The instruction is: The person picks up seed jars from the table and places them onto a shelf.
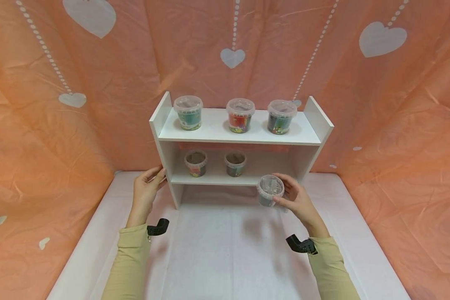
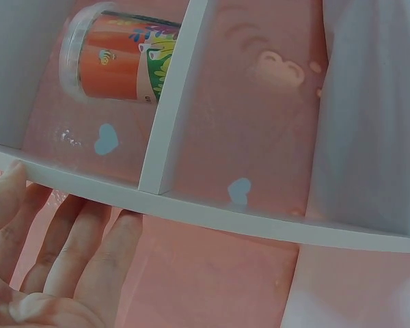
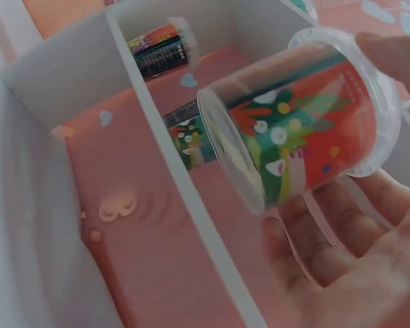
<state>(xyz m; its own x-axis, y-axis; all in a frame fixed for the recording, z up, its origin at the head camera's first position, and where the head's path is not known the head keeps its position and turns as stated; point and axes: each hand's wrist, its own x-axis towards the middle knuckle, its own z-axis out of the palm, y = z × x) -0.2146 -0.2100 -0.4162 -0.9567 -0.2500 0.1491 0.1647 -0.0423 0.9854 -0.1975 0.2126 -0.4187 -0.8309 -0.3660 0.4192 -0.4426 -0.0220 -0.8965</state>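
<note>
My right hand [image 1: 298, 202] grips a lidded clear plastic tub [image 1: 268, 198], held in front of the right end of the lower shelf. The right wrist view shows its red and green flowered label [image 3: 307, 130] and my fingers [image 3: 335, 232] around the lid end. My left hand [image 1: 146, 191] is at the outer left side of the white shelf unit [image 1: 240, 140]. In the left wrist view, its fairly straight fingers [image 2: 89, 239] touch the side panel's edge. On the lower shelf stand a tub with a reddish label [image 1: 196, 164] and a greenish one [image 1: 235, 164].
Three lidded tubs stand on the top shelf: a green one [image 1: 188, 113] at left, a red one [image 1: 240, 116] near the middle and a dark green one [image 1: 281, 117] at right. White cloth [image 1: 210, 250] covers the table. An orange heart-patterned sheet [image 1: 195, 50] hangs behind and beside it.
</note>
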